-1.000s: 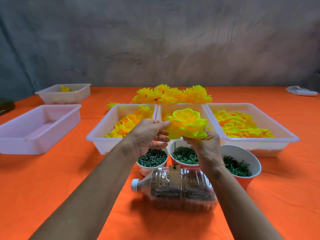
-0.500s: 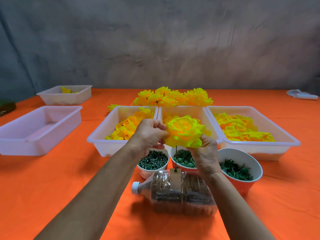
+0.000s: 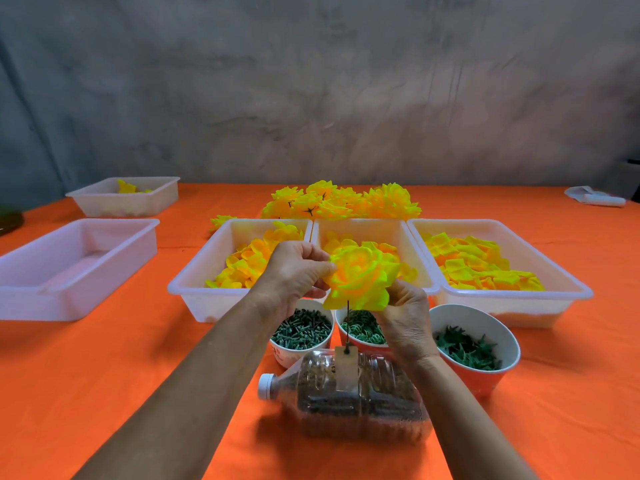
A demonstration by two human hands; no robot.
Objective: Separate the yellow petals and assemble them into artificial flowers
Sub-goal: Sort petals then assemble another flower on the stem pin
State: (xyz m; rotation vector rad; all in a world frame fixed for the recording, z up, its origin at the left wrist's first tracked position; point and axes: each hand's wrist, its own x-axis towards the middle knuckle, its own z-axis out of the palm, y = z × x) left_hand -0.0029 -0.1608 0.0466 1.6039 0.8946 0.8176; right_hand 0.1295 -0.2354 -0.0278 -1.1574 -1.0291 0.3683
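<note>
Both hands are holding a yellow flower (image 3: 360, 278) above the bowls. The left hand (image 3: 298, 271) is pinching its left edge with curled fingers; the right hand (image 3: 407, 308) is cupping it from below right. A thin spike (image 3: 347, 325) is rising from the bottle (image 3: 346, 400) on the orange counter (image 3: 138, 358) into the flower's underside.

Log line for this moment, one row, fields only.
stage: flower being built on spike | left hand: pinches yellow flower | right hand: holds flower from below | wire spike: upright in bottle | bowls: untouched
</note>
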